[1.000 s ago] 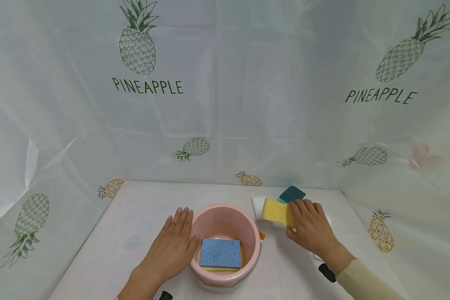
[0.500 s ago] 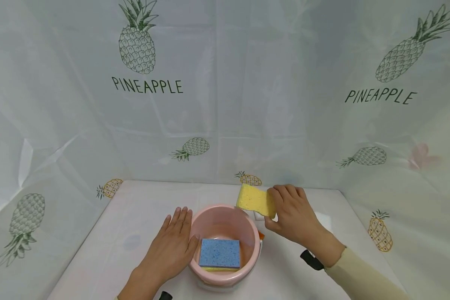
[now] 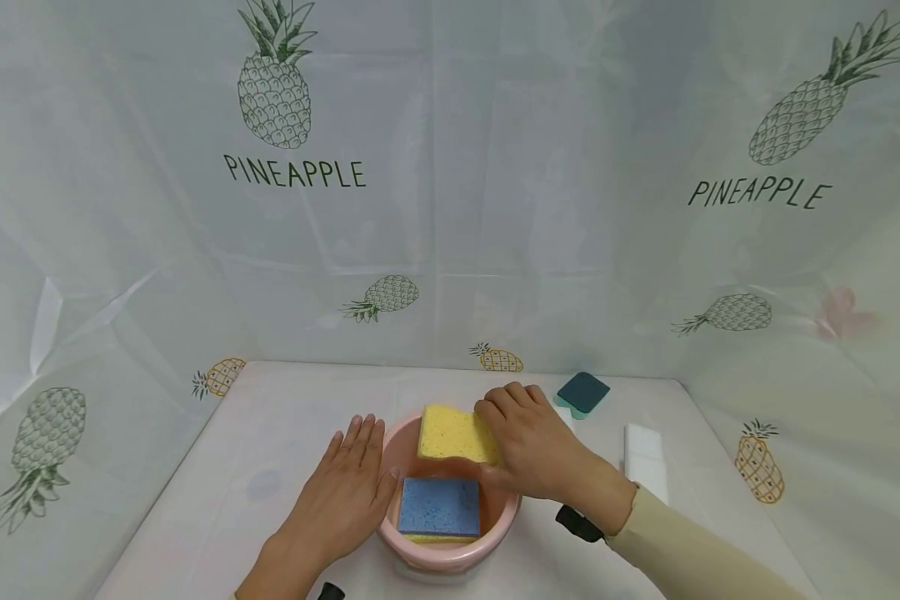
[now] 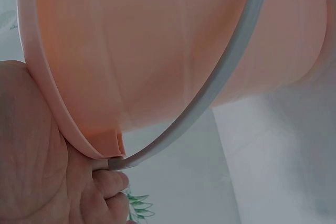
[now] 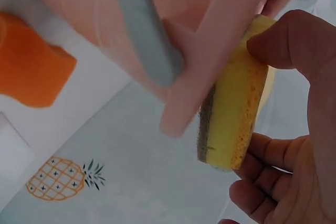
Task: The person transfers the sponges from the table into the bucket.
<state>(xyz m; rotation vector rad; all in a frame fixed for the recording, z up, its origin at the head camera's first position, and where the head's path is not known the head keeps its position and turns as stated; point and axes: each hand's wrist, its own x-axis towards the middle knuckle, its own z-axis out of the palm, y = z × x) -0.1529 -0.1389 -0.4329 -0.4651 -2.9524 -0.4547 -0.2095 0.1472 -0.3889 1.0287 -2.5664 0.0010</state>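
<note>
A pink bucket [image 3: 397, 446] with a grey handle [image 4: 231, 77] stands on the table near me. A blue sponge [image 3: 439, 506] lies inside it on top of a yellow one. My right hand [image 3: 528, 446] grips a yellow sponge [image 3: 453, 433] by its edge and holds it over the bucket's far rim; in the right wrist view the yellow sponge [image 5: 233, 114] sits pinched between thumb and fingers, close to the rim [image 5: 210, 72]. My left hand [image 3: 345, 492] rests flat with straight fingers against the bucket's left side [image 4: 157, 56].
A dark teal sponge [image 3: 583, 392] lies at the table's back right, and a white block [image 3: 643, 454] to the right of my arm. An orange sponge [image 5: 31, 69] lies by the bucket in the right wrist view. Pineapple-print plastic sheeting [image 3: 450, 183] walls in the table.
My right hand lifted the yellow sponge from the pile at the right and carried it leftward over the bucket. The left hand stayed put against the bucket.
</note>
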